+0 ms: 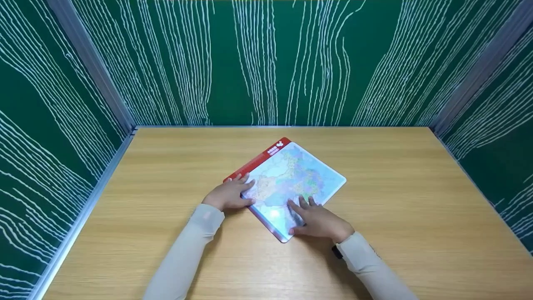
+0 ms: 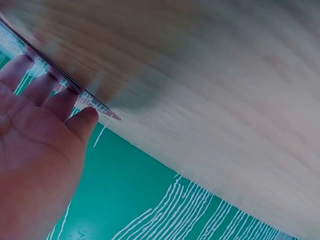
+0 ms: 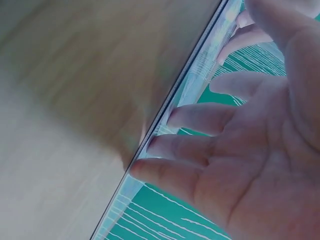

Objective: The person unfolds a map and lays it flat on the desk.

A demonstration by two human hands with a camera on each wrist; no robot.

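A thin, glossy map board [image 1: 270, 196] lies turned at an angle on the table, with a coloured map and a red header strip [image 1: 254, 162] along its upper left side. My left hand [image 1: 229, 195] rests on the board's left corner, its fingers spread over the edge. On the near right side, my right hand [image 1: 320, 221] touches the map with spread fingertips, thumb by the lower corner. From the left wrist, the board's thin edge [image 2: 65, 77] shows at the fingertips. In the right wrist view, extended fingers [image 3: 185, 117] meet the board's shiny face.
The wooden table [image 1: 399, 187] extends around the board on all sides. Green panels [image 1: 225, 62] with wavy white lines stand behind it and at both sides, joined by grey corner posts [image 1: 93, 62]. A dark band [image 1: 337, 252] sits at the right cuff.
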